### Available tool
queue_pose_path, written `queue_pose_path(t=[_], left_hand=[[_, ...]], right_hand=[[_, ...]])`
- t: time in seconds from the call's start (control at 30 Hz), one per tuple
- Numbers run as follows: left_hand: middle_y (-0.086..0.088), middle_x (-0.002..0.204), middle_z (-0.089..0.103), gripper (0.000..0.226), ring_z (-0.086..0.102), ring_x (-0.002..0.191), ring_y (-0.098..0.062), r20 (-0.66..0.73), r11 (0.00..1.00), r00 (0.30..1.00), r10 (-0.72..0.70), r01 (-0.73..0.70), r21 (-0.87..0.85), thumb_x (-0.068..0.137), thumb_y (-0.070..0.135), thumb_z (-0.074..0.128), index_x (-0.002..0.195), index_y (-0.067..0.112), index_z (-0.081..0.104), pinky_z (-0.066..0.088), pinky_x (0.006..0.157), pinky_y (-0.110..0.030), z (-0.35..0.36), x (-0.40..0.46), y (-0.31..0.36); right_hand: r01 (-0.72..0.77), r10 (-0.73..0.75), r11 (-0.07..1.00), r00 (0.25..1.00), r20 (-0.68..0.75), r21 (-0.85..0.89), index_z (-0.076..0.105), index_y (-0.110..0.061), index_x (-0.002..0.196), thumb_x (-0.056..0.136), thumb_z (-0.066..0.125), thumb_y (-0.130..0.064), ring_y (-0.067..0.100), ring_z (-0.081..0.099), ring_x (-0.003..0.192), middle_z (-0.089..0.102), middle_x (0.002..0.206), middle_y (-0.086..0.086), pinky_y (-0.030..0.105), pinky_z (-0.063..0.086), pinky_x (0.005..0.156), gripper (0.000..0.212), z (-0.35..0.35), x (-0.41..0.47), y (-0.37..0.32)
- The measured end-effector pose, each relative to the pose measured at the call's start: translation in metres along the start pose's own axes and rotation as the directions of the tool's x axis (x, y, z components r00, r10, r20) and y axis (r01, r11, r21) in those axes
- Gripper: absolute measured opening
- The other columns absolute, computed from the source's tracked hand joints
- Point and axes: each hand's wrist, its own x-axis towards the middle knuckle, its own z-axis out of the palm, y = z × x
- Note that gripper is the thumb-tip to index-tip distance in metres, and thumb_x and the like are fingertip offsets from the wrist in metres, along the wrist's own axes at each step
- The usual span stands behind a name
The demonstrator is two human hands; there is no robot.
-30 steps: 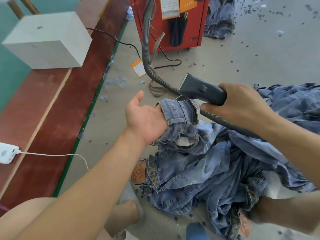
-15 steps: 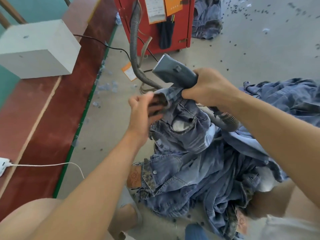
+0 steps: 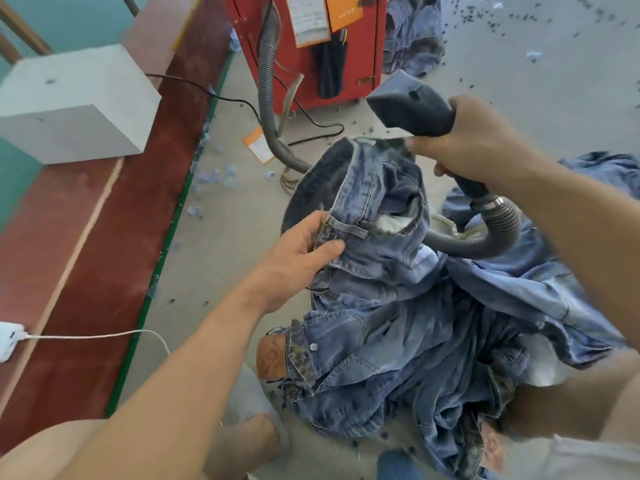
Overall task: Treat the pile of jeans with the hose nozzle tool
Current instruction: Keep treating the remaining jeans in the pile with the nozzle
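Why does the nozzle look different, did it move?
Yes. The nozzle has swung right, from left of the red machine's right edge to past it.

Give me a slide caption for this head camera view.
Left hand grips the waistband of lifted jeans while the right hand holds the hose nozzle above them.

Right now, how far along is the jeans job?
Done: cannot tell; no treated pair is set apart, unless the jeans by the red machine are. In hand: left hand grips the waistband of one pair, right hand holds the nozzle above it, clear of the cloth. Left: the pile of jeans below.
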Motion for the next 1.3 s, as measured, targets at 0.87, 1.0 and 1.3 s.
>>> queue_pose_path(t=[0.87, 1.0, 1.3], left_hand=[[-0.010, 0.141, 0.064, 0.078, 0.064, 0.125, -0.024, 0.055, 0.776, 0.997, -0.048, 0.072, -0.626, 0.080, -0.022, 0.032, 0.141, 0.016, 0.062, 0.055, 0.102, -0.038, 0.007, 0.004, 0.011], [-0.013, 0.136, 0.065, 0.081, 0.061, 0.126, -0.024, 0.025, 0.769, 0.998, -0.058, 0.061, -0.636, 0.078, -0.025, 0.030, 0.147, 0.010, 0.054, 0.051, 0.105, -0.036, 0.011, 0.005, 0.007], [-0.014, 0.148, 0.058, 0.084, 0.054, 0.137, -0.034, 0.056, 0.721, 0.997, -0.062, 0.083, -0.688, 0.079, -0.024, 0.027, 0.150, 0.013, 0.052, 0.038, 0.119, -0.052, 0.018, 0.004, 0.007]], right_hand=[[0.368, -0.285, 0.906, 0.895, 0.342, -0.208, 0.057, -0.034, 0.088, 0.088, 0.073, -0.046, -0.002, 0.060, 0.067, 0.064, 0.075, -0.016, 0.014, 0.040, 0.054, 0.020, -0.009, -0.076, -0.021], [0.368, -0.265, 0.910, 0.870, 0.416, -0.190, 0.059, -0.033, 0.088, 0.090, 0.074, -0.044, -0.004, 0.060, 0.066, 0.065, 0.073, -0.014, 0.010, 0.042, 0.057, 0.018, 0.004, -0.083, -0.027], [0.229, -0.194, 0.971, 0.922, 0.334, -0.070, 0.062, -0.030, 0.090, 0.090, 0.076, -0.033, 0.007, 0.059, 0.040, 0.068, 0.061, -0.012, 0.016, 0.044, 0.040, 0.014, -0.021, -0.070, -0.032]])
